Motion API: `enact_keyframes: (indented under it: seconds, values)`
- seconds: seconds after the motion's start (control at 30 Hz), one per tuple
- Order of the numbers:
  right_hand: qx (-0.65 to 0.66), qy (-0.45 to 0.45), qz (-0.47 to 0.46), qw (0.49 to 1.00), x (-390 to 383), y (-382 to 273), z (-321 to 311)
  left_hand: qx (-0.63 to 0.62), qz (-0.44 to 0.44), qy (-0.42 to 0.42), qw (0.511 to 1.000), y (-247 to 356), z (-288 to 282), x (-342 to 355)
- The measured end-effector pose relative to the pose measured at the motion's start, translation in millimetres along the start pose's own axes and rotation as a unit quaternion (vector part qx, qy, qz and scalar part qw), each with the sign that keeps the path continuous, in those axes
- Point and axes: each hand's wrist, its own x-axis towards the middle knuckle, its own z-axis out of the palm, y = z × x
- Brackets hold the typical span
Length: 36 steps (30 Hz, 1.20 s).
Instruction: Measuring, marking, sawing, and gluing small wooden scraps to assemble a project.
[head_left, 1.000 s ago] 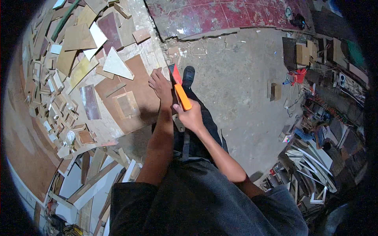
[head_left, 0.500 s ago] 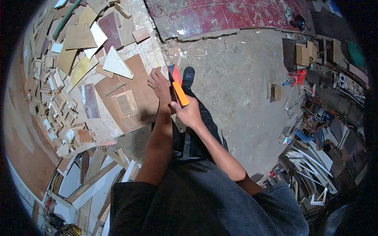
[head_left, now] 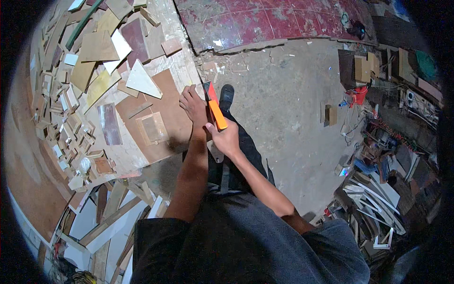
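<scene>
My right hand (head_left: 226,138) grips the orange handle of a handsaw (head_left: 217,113), whose red and dark blade points away from me along the table's edge. My left hand (head_left: 193,105) lies just left of the saw, fingers apart and slightly bent, on the near right part of a brown board (head_left: 171,97). What lies beneath the left palm is hidden. Left of that hand, a small square wooden frame piece (head_left: 152,128) and a thin wood strip (head_left: 140,110) rest on the board. A white triangular offcut (head_left: 143,80) sits by the board's far edge.
The worktable (head_left: 127,158) carries many wood offcuts and small blocks on its left. Long planks (head_left: 111,222) lean at the lower left. Red tiles (head_left: 265,21) form a raised floor ahead. A red container (head_left: 359,95), cables and white strips (head_left: 371,201) line the right side.
The view has shifted slightly, so the whole scene sits a little lower. My hands and the saw keep nearly the same places relative to the table.
</scene>
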Motion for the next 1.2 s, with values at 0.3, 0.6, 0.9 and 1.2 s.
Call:
enact_keyframes:
  seconds: [0.3,0.6,0.9,1.2]
  values:
    - [0.041,0.076,-0.104,0.991,-29.9,18.9,5.9,-0.009,0.005,0.022,1.0,-5.8,6.0,5.8]
    - [0.101,0.115,-0.115,0.981,50.3,20.4,-28.1,-0.021,0.019,0.036,0.999,-9.4,1.8,1.6]
    - [0.148,0.014,0.021,0.989,89.4,104.8,24.3,-0.03,0.017,0.022,0.999,-4.8,2.9,7.0]
    - [0.143,-0.075,0.112,0.981,107.5,115.3,27.3,-0.028,0.004,0.019,0.999,-7.4,4.7,3.5]
